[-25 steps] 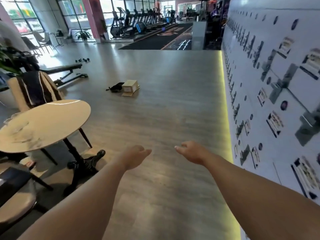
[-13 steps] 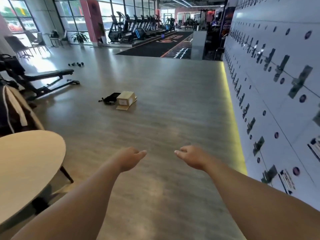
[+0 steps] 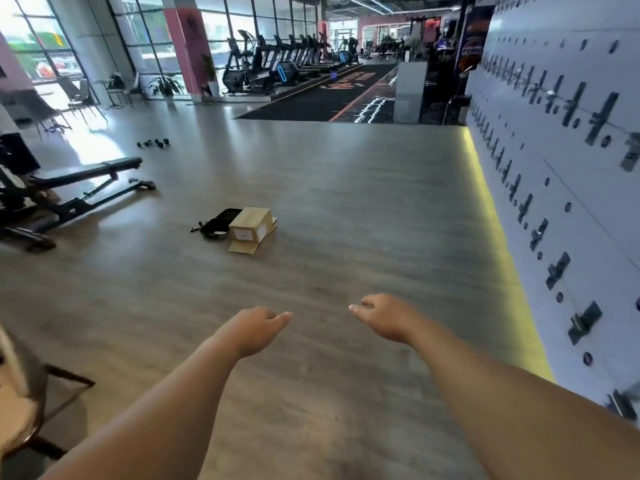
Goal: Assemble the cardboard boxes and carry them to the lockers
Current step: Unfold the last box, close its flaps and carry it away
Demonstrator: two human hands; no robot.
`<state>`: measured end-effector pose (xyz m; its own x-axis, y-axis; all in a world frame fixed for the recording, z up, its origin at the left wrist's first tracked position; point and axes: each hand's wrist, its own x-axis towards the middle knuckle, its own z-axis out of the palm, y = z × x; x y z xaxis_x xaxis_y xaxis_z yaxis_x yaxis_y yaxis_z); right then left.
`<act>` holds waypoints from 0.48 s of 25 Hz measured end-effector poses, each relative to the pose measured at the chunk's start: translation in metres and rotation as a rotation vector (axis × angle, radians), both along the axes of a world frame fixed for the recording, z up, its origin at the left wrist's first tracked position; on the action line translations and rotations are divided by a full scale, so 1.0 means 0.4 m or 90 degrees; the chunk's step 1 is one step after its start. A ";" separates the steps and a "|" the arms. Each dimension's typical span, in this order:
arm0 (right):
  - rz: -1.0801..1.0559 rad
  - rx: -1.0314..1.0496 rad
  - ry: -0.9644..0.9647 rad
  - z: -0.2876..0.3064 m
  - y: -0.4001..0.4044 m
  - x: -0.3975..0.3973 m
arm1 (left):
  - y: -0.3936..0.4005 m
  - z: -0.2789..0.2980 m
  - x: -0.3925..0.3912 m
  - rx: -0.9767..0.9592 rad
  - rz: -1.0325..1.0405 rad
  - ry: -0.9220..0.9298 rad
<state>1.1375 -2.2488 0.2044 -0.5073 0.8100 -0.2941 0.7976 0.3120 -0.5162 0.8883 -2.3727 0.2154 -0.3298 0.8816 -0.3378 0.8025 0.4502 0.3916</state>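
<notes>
A brown cardboard box [image 3: 251, 226] with a white label sits on the wooden floor ahead, resting on flat cardboard [image 3: 244, 247]. A black bag [image 3: 219, 224] lies against its left side. The white lockers [image 3: 568, 174] run along the right wall. My left hand [image 3: 254, 329] and my right hand [image 3: 384, 315] hang out in front of me over the floor, fingers loosely curled, holding nothing. Both are well short of the box.
A black weight bench [image 3: 79, 188] stands at the left, with small dumbbells [image 3: 154, 143] on the floor beyond it. A round table's edge [image 3: 17, 410] shows at the lower left. Treadmills [image 3: 277, 64] line the far end. A yellow light strip [image 3: 498, 237] runs under the lockers.
I have moved forward: the box and bag have drawn nearer and the round table has slid out to the lower left. Both hands stay empty in front of me.
</notes>
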 end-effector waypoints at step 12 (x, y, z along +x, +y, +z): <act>0.069 -0.002 0.004 -0.010 0.925 -0.491 | 0.838 0.012 -0.460 0.015 0.100 -0.024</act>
<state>0.9410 -1.8787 0.2006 -0.5930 0.7498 -0.2935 0.7565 0.3941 -0.5219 0.7041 -2.0376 0.2201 -0.4509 0.8285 -0.3322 0.7077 0.5586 0.4326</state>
